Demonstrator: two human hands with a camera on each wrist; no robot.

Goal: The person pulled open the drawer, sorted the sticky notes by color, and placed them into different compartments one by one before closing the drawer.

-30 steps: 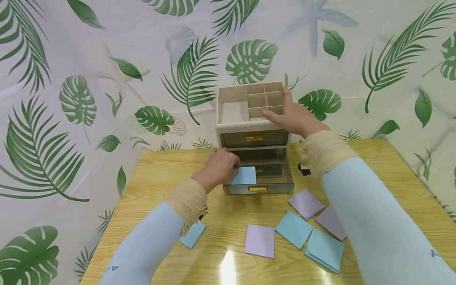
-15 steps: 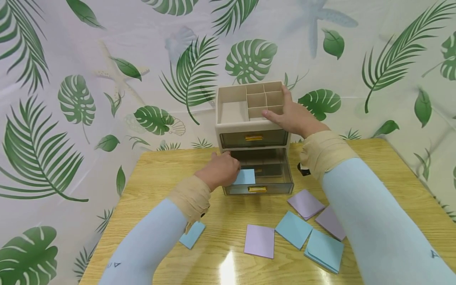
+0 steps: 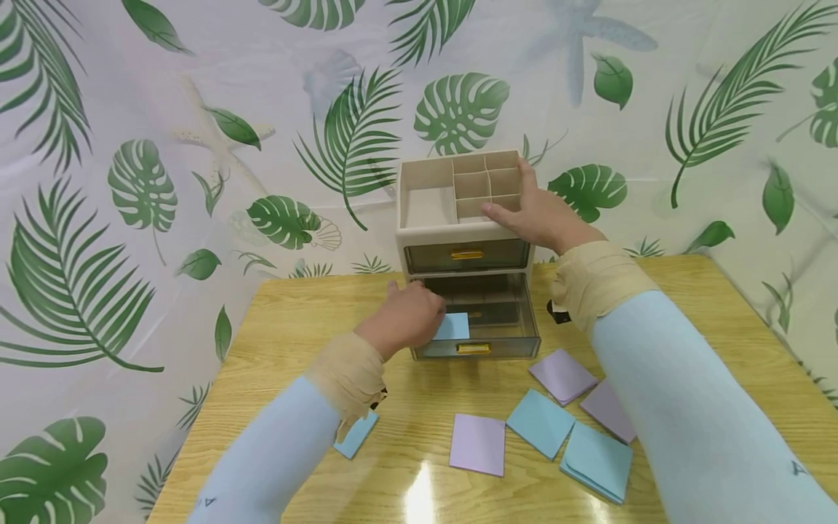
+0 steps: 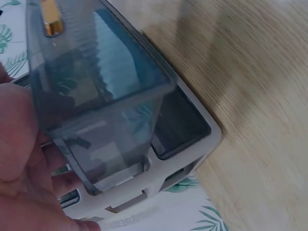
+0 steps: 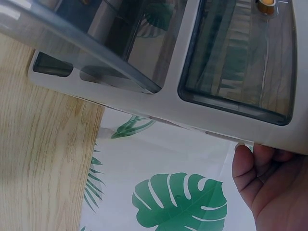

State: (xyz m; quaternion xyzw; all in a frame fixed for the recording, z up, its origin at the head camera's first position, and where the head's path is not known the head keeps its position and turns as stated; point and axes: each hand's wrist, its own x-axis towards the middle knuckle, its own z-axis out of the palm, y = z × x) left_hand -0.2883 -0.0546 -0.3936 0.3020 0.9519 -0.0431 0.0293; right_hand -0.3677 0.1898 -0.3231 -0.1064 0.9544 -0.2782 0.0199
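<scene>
The blue sticky note lies just right of our nearer left hand, whose hold we can't tell; our right hand grips the organizer.

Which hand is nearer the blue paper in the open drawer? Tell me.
Left. The left hand is at the left side of the drawer, close by the paper; the right hand is higher up, on the top right edge of the box.

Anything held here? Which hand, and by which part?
Right hand grips the organizer by its upper right edge. Left hand is at the open drawer; whether it holds anything can't be told.
</scene>
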